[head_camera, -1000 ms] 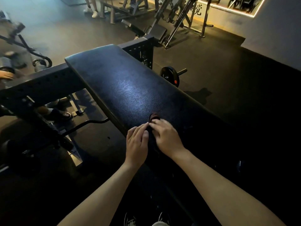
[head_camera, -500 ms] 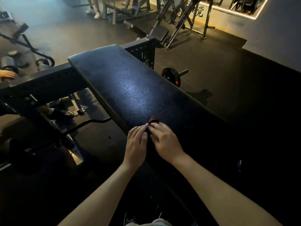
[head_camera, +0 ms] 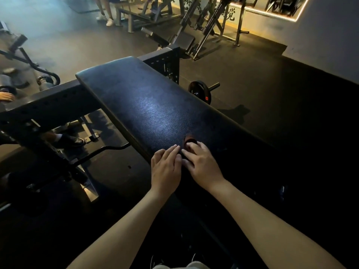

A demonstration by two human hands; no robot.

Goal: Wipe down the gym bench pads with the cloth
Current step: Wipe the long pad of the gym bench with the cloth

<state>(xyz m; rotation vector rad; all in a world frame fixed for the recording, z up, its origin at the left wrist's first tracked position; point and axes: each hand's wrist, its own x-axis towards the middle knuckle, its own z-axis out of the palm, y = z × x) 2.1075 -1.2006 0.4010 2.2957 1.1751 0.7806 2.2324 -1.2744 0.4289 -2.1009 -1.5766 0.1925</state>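
A perforated steel beam (head_camera: pixel 48 103) crosses under the far end of the bench pad (head_camera: pixel 147 105). Left of the pad, below that beam, sits someone's black shoe (head_camera: pixel 72 141). Right of the pad a round weight plate (head_camera: pixel 200 93) on a short bar lies on the dark rubber floor (head_camera: pixel 272 84). Beyond the pad's far end stand angled metal frames and a pair of white shoes (head_camera: pixel 108 21).

The pad is long, rounded at the corners, and covered in black pebbled leather with a dull sheen. On its near part the left hand (head_camera: pixel 165 167) and right hand (head_camera: pixel 204 164) lie side by side, fingers extended and flat. They press the cloth (head_camera: pixel 189 140), which is dark and mostly hidden, with a reddish fold showing past the right fingertips.
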